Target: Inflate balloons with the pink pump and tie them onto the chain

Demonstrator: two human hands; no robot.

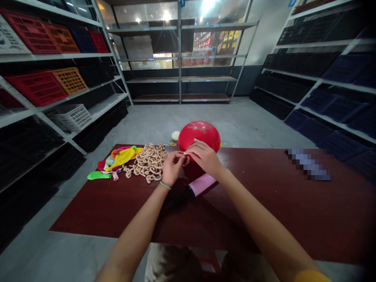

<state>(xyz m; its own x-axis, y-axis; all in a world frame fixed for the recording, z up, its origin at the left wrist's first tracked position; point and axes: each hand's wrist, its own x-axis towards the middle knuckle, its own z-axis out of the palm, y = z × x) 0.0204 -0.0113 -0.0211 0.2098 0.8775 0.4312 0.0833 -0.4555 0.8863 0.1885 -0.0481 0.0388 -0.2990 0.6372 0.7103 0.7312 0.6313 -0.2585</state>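
Bare forearms [141, 229] extend over the brown table [282, 211] | Step (judged): handling the near end of the red balloon [199, 133]; next move calls for a steady pinch there | Left hand [172, 168]: fingertips drawn together, apparently on that end | Right hand [206, 158]: fingers partly curled beside it, hold not discernible | Balloon: just beyond the fingertips, at the table's far edge

Dark-red table [279, 196], limp balloons [125, 157], beige links [149, 162], pink tube [202, 184], pixelated item [308, 164]

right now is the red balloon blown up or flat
Blown up: the red balloon is round and bulging. The left hand and right hand meet at its neck; whether it is tied, I cannot tell.
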